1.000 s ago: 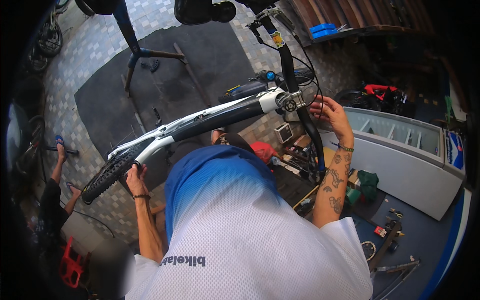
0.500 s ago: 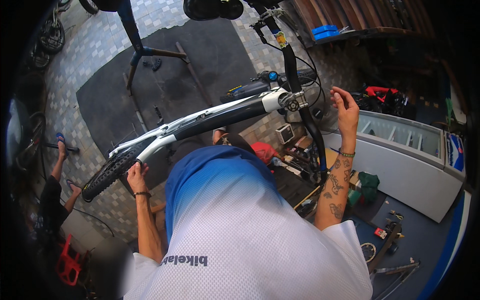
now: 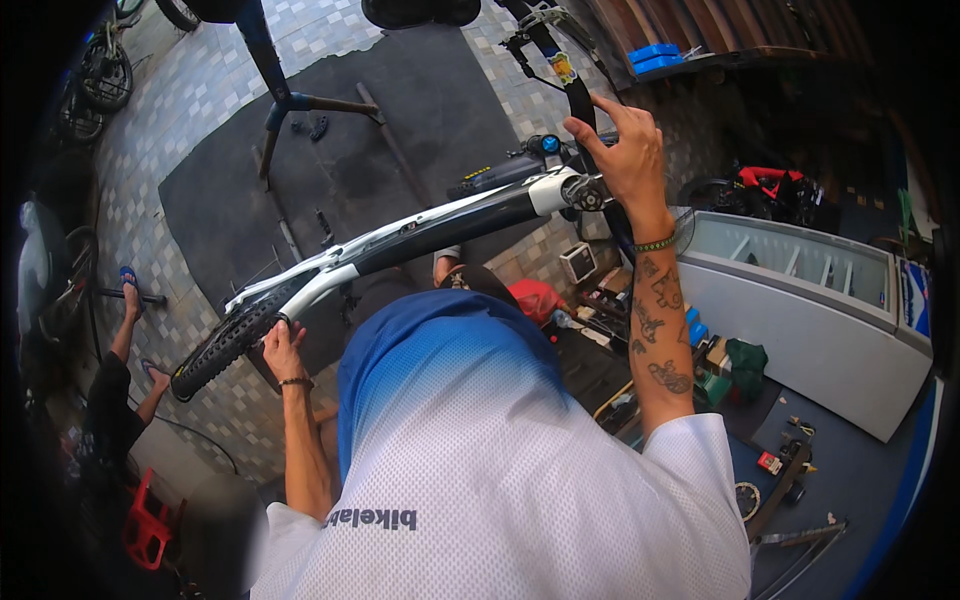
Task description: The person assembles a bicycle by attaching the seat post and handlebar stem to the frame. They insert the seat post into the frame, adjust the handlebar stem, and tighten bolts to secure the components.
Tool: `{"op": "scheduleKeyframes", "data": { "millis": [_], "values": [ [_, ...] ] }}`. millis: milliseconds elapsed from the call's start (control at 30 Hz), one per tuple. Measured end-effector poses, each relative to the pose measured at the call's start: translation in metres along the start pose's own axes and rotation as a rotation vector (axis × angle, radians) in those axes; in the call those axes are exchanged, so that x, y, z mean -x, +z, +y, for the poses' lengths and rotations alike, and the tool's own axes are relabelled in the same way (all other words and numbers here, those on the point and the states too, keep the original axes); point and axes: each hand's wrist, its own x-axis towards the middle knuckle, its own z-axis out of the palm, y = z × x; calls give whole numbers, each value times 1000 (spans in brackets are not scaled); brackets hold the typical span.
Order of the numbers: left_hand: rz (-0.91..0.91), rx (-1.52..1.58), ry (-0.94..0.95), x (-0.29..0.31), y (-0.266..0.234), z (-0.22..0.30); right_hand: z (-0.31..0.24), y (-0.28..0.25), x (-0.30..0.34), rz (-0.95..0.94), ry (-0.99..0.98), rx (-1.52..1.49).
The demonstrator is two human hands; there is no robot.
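bike (image 3: 440, 235) slants across mid-frame; our half-curled left hand (image 3: 285, 350) touches it lower left, grip unclear; our right hand (image 3: 632, 165), loosely spread, is at the bar (image 3: 579, 98), upper right. we should steady both ends evenly.

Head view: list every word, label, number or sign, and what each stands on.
Shirt: dark lettering, upside down; not copied.
Bike frame: dark marking on its white section, too small to read.
Handlebar: yellow sticker, too small to read.
White chest: blue panel, too blurred.
Others: illegible.
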Motion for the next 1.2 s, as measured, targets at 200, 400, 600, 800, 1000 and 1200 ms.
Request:
{"op": "scheduleKeyframes", "data": {
  "millis": [200, 400, 600, 800, 1000, 1200],
  "values": [
    [37, 24, -6, 3, 6, -3, 6, 12, 4, -17, 89, -148],
    [50, 23, 3, 6, 10, 0, 4, 13, 5, -66, 183, -254],
    [65, -7, 7, 5, 11, 4, -1, 13, 3, -160, 251, -313],
    [53, -64, -10, 0, 6, 6, 7, 4, 5, -70, 121, -268],
    [232, -569, 205, 13, 2, 29, 26, -65, 53, 302, 212, -307],
    [138, -803, 714, 14, 55, 94, 38, -125, 197, 628, 649, -440]
  ]
}}
